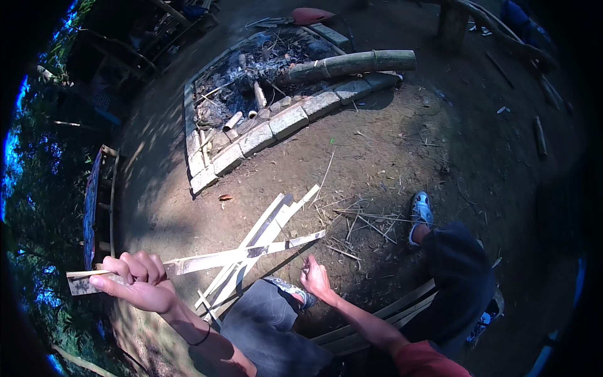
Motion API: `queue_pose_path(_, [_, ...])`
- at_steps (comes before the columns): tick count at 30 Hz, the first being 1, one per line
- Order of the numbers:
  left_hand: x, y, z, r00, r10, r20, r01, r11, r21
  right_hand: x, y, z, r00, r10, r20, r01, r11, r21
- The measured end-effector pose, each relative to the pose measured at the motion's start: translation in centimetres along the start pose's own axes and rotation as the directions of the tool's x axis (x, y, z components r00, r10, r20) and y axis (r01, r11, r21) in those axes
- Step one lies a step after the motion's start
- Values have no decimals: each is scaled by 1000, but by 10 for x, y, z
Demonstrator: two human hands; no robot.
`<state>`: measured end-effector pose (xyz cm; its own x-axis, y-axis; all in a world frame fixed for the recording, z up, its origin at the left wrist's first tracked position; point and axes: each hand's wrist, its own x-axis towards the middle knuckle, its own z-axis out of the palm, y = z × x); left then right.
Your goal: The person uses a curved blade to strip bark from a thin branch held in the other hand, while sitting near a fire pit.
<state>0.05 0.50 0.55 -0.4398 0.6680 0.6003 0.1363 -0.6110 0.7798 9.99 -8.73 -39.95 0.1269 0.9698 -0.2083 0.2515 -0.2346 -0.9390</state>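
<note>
My left hand point(143, 286) is raised at the left, its fingers wrapped round one end of a long split bamboo strip point(210, 261). That strip stretches rightward across several other pale bamboo strips point(269, 227) on the ground, some with dark patches. Beyond the strip's middle, near its far end, my right hand point(316, 279) hangs low with the fingers curled closed. Whatever it may hold is too small or hidden to make out. My shoe point(289, 290) shows just left of the right hand, under my bent knee.
A fire pit edged with stone blocks point(289, 123) lies ahead, with ash and a thick bamboo pole point(364, 63) resting over its edge. Thin sticks and shavings point(367, 220) litter the dirt by my other shoe point(419, 213). Bamboo slats point(396, 314) run beneath my legs.
</note>
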Motion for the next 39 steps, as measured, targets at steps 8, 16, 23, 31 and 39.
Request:
queue_pose_path(8, [1,5,-5,997,16,-81,-14,999,33,25,53,-26,989,148,-12,-147,963,-224])
queue_pose_path(16, [2,-1,-4,997,-7,-71,9,1000,23,-2,24,1,998,-50,-29,49,998,-50])
queue_pose_path(23, [1,-3,-8,991,-32,-128,38,998,44,14,48,-31,996,82,38,-71,971,-226])
queue_pose_path(31, [1,1,0,994,-10,-111,11,1000,6,8,99,-15,972,233,22,-216,929,-300])
queue_pose_path(39, [6,-5,-3,991,5,-136,0,999,38,5,16,-12,995,-7,97,15,997,-81])
